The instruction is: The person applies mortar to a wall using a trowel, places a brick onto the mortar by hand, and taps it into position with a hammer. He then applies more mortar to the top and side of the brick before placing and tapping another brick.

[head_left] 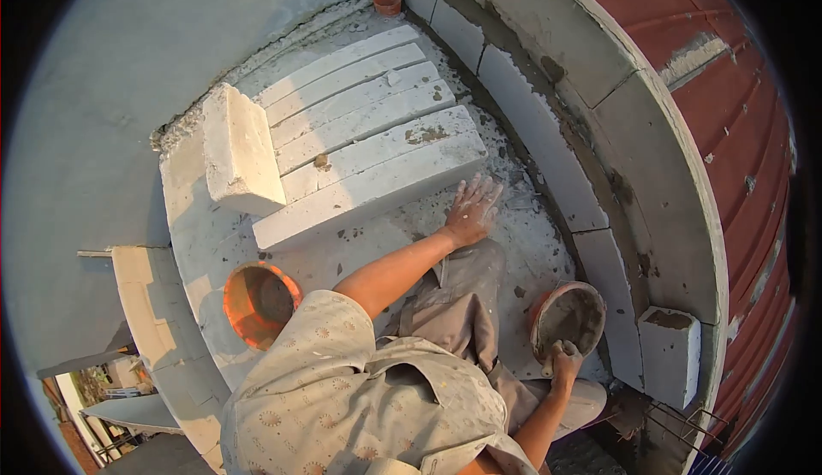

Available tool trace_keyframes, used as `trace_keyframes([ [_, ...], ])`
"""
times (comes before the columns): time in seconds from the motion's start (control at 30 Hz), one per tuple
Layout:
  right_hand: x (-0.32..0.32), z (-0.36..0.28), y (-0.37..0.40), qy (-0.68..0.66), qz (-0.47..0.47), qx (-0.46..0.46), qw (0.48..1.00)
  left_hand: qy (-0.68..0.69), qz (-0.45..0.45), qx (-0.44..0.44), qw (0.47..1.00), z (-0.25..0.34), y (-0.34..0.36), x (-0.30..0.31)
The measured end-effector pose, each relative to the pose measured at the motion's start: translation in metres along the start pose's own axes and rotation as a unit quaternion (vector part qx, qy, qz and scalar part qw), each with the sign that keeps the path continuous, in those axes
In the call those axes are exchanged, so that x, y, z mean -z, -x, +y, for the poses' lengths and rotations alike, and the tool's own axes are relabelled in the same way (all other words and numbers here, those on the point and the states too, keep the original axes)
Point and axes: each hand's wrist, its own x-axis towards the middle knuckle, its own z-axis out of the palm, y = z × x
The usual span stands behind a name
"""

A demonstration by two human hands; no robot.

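Observation:
My left hand [473,210] is open, fingers spread and dusted white, reaching past my bent knee just in front of the nearest white block [377,186]. It holds nothing. My right hand [564,360] is closed at the rim of a bucket [541,314] with grey mortar [572,317] inside. A short, light-coloured handle end [547,367] pokes out of that fist; the working end of the tool is hidden. Several long white blocks lie side by side beyond my left hand, and another white block [244,154] stands on end at their left.
An orange bucket [235,308] stands left of my body. A small orange pot [388,3] sits in the far corner. Along the right runs a low block wall [535,120] with mortar joints, ending near a short block [668,355]. Red metal roofing [736,133] lies beyond it.

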Motion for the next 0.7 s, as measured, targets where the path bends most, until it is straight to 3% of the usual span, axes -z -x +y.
trace_keyframes([
  [0.07, 0.006, 0.003, -0.006, 0.02, -0.04, 0.02, 0.999, -0.017, 0.034, 0.036, 0.999, -0.014, 0.032, 0.034],
  [0.1, 0.004, -0.035, 0.017, 0.069, -0.065, 0.025, 0.995, -0.029, 0.057, 0.063, 0.996, -0.026, 0.055, 0.061],
  [0.13, 0.0, -0.034, 0.016, 0.101, -0.061, 0.033, 0.993, -0.039, 0.079, 0.087, 0.992, -0.04, 0.081, 0.086],
  [0.2, -0.005, -0.031, 0.009, 0.158, -0.039, 0.051, 0.985, -0.15, 0.2, 0.143, 0.958, -0.081, 0.129, 0.135],
  [0.27, -0.009, -0.036, 0.003, 0.181, 0.01, 0.085, 0.98, -0.195, 0.311, 0.242, 0.898, -0.122, 0.176, 0.178],
  [0.37, -0.009, -0.034, -0.005, 0.202, 0.049, 0.108, 0.972, -0.214, 0.39, 0.51, 0.736, -0.173, 0.225, 0.22],
  [0.43, -0.005, -0.034, -0.011, 0.194, 0.05, 0.113, 0.973, -0.092, 0.509, 0.496, 0.698, -0.284, 0.266, 0.207],
  [0.53, -0.006, -0.035, -0.013, 0.164, 0.029, 0.117, 0.979, 0.037, 0.329, 0.601, 0.728, -0.207, 0.245, 0.238],
  [0.6, -0.008, -0.037, -0.013, 0.153, 0.024, 0.118, 0.981, -0.012, 0.359, 0.592, 0.721, -0.277, 0.276, 0.212],
  [0.7, -0.019, -0.039, -0.015, 0.174, 0.041, 0.145, 0.973, 0.048, 0.3, 0.581, 0.755, -0.268, 0.298, 0.213],
])
